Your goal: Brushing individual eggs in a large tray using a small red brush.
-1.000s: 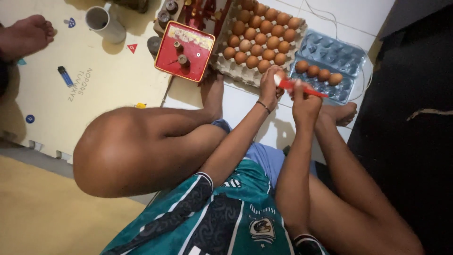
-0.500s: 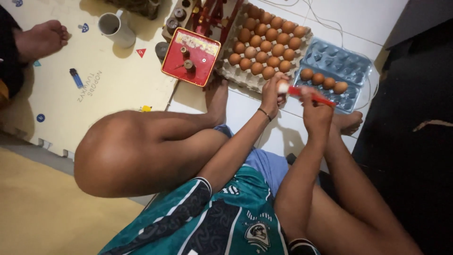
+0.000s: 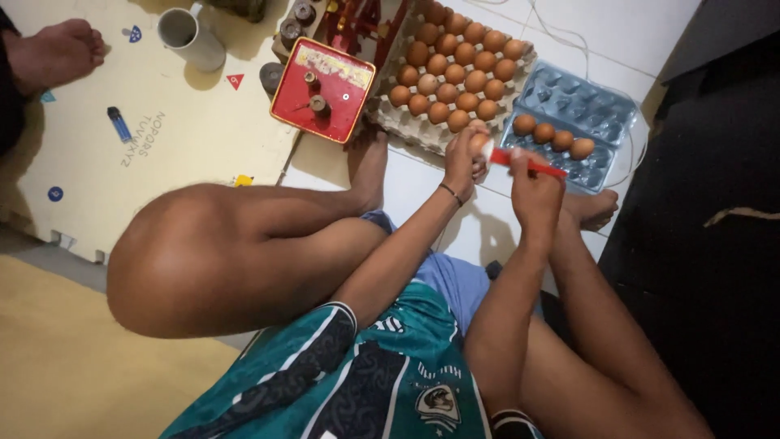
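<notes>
Egg in left hand, red tool in right hand

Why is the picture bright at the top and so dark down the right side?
Head view: light falls on the white floor and egg tray, so those read clearly; the mug casts a soft shadow on the mat. The right edge is a dark, detailless surface. The left hand and right hand look slightly soft, the nearby knee large.
</notes>
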